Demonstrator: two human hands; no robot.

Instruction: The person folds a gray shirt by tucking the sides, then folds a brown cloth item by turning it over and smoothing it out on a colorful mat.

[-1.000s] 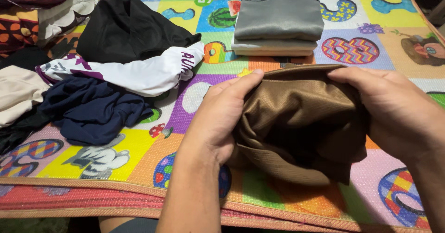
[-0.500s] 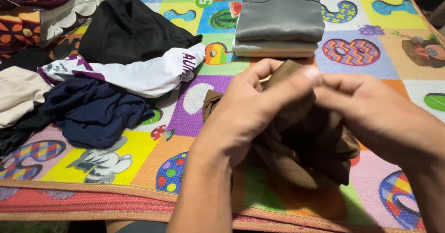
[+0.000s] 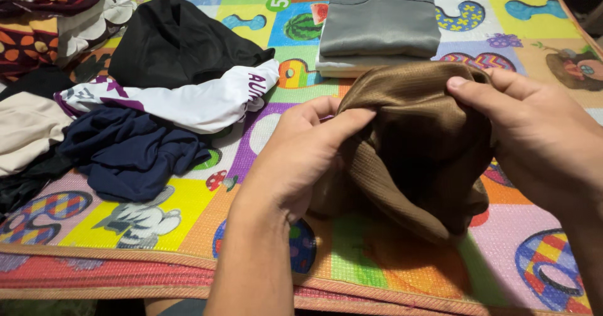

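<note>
A brown ribbed garment (image 3: 414, 140) is bunched up above a colourful play mat (image 3: 188, 209). My left hand (image 3: 301, 159) grips its left side, with the thumb and fingers pinching a fold near the top. From the right, my right hand (image 3: 540, 140) holds the garment's upper edge between thumb and fingers. The lower part of the cloth hangs down and touches the mat.
A folded grey garment (image 3: 380, 24) lies on a folded pale one behind the brown cloth. To the left lie a loose black garment (image 3: 176, 39), a white one with purple trim (image 3: 188, 102), a navy one (image 3: 132, 152) and more clothes at the far left edge.
Both hands have turned and gathered the brown garment. It went from a flat spread shape to a twisted bunch, and now sits rounded between the hands.
</note>
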